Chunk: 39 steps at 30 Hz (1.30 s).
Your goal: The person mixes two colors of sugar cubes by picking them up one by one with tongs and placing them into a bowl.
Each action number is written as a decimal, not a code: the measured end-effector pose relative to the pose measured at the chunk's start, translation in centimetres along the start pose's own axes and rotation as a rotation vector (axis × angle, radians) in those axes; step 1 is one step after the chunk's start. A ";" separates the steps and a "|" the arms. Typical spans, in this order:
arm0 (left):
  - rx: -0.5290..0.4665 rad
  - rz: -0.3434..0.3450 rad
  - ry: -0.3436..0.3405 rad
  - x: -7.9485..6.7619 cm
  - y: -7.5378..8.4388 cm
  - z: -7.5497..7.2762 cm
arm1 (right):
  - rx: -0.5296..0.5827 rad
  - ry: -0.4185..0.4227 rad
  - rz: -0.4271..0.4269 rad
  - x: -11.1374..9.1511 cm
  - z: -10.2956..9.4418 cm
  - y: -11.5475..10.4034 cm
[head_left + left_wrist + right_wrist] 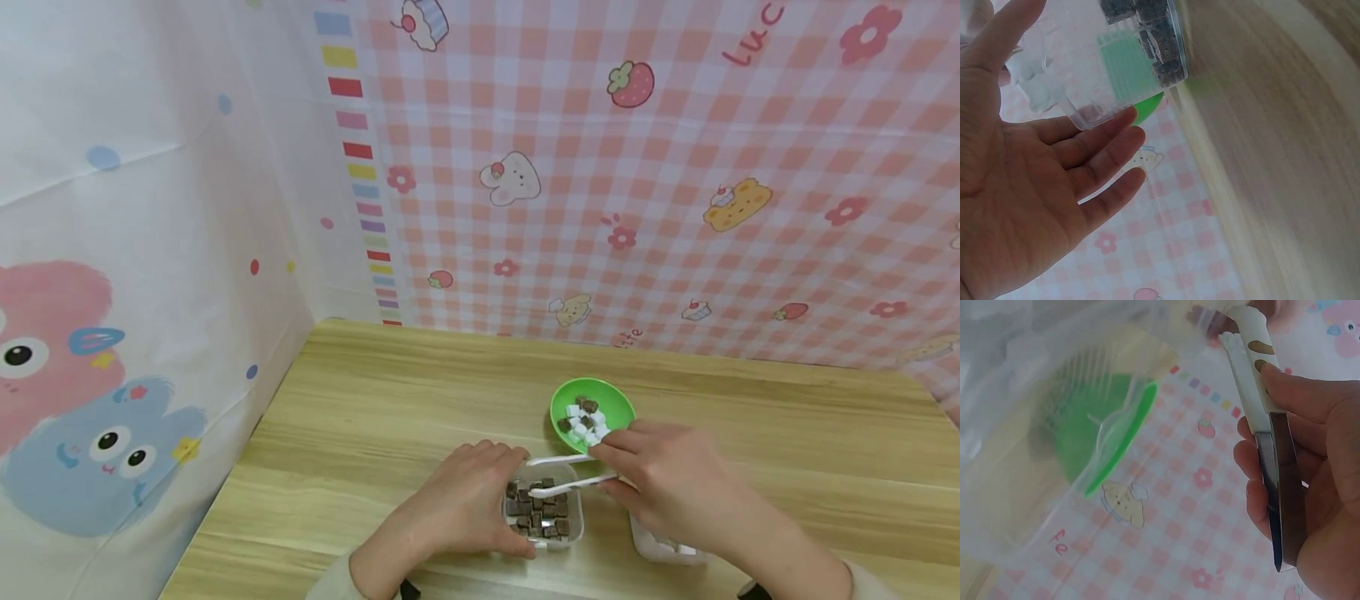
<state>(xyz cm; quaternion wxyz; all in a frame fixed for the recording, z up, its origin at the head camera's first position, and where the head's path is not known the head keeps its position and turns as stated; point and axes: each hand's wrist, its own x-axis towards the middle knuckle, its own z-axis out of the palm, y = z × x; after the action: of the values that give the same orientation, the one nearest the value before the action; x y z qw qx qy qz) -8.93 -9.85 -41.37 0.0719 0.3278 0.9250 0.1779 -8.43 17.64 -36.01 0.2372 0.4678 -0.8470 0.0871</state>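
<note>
My left hand [457, 504] steadies a clear plastic box [576, 537] between thumb and fingers. Dark brown cubes [534, 510] lie in the box, also visible through its wall in the left wrist view. In my right hand [667, 471] is a pair of small tongs [1286, 487] with metal arms and white, brown-marked paw-shaped ends. Their tips are spread apart above the box, with nothing seen between them. Just beyond, a green bowl [617, 406] holds a mix of white and brown cubes. The right hand covers part of its near rim.
A second clear box [651, 546] with white pieces stands on the right, partly hidden under my right forearm. Everything sits on a wood-grain table [405, 392]. A pink checked cloth [465, 225] hangs behind it, and a white printed cloth [195, 217] on the left.
</note>
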 end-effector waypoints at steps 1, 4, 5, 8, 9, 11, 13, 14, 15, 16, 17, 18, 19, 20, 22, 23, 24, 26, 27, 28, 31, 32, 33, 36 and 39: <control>0.000 0.005 0.004 0.0 0.0 0.0 | 0.002 -0.012 -0.009 0.1 0.1 -0.1; 0.005 0.009 0.007 0.0 0.0 0.0 | 0.003 -0.046 -0.027 0.3 0.5 -0.6; 0.005 0.008 0.004 0.0 0.0 0.0 | 0.006 -0.061 -0.030 0.3 0.7 -0.8; 0.009 0.003 -0.005 0.0 -0.1 0.0 | -0.003 -0.110 -0.043 0.3 1.2 -1.2; 0.010 0.003 -0.007 0.0 -0.1 0.0 | -0.009 -0.128 -0.049 0.4 1.3 -1.3; 0.012 0.004 -0.006 0.0 -0.1 0.0 | -0.027 -0.163 -0.058 0.4 1.7 -1.4; 0.015 0.004 -0.004 0.0 0.0 0.0 | -0.043 -0.186 -0.068 0.5 1.9 -1.6; 0.018 0.003 -0.003 0.0 0.0 0.0 | -0.047 -0.197 -0.071 0.5 2.1 -1.6; 0.022 0.002 -0.004 0.0 0.0 0.0 | -0.051 -0.205 -0.074 0.5 2.1 -1.7; 0.027 0.001 -0.004 0.0 0.0 0.0 | -0.051 -0.205 -0.076 0.6 2.2 -1.8; 0.030 0.000 -0.005 0.0 0.0 -0.1 | -0.050 -0.205 -0.079 0.6 2.2 -1.9; 0.033 0.000 -0.006 0.0 0.0 0.0 | -0.049 -0.203 -0.080 0.7 2.3 -2.0; 0.036 -0.001 -0.007 0.0 0.0 0.0 | -0.050 -0.203 -0.080 0.8 2.3 -2.0; 0.036 -0.002 -0.008 0.0 0.0 0.0 | -0.049 -0.202 -0.079 0.8 2.4 -2.1; 0.033 0.000 -0.007 0.0 0.0 0.0 | -0.054 -0.199 -0.077 1.0 2.5 -2.2; 0.030 0.000 -0.006 0.0 -0.1 0.0 | -0.059 -0.204 -0.078 1.0 2.5 -2.2; 0.029 0.001 -0.005 0.0 -0.1 0.0 | -0.068 -0.205 -0.081 1.1 2.5 -2.2; 0.027 0.003 -0.003 0.0 -0.1 0.1 | -0.086 -0.209 -0.091 1.2 2.5 -2.2; 0.027 0.003 -0.003 0.0 -0.1 0.1 | -0.092 -0.211 -0.099 1.3 2.6 -2.2; 0.028 0.002 -0.003 0.0 -0.1 0.1 | -0.097 -0.210 -0.106 1.3 2.7 -2.2; 0.027 -0.001 -0.007 0.0 -0.1 0.1 | -0.106 -0.203 -0.121 1.4 2.9 -2.2; 0.025 -0.003 -0.009 0.0 -0.1 0.1 | -0.104 -0.202 -0.125 1.4 2.9 -2.2; 0.024 -0.005 -0.010 0.0 -0.1 0.1 | -0.102 -0.203 -0.127 1.4 3.0 -2.1; 0.020 -0.007 -0.012 0.0 -0.1 0.1 | -0.096 -0.207 -0.127 1.4 3.0 -2.1; 0.022 -0.007 -0.012 0.0 -0.1 0.0 | -0.101 -0.214 -0.122 1.5 2.9 -2.2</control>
<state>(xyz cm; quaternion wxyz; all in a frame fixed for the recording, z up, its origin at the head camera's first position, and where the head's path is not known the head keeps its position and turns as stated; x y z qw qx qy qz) -8.96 -9.87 -41.43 0.0746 0.3266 0.9275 0.1657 -8.16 14.24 -37.97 0.1736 0.5124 -0.8408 -0.0206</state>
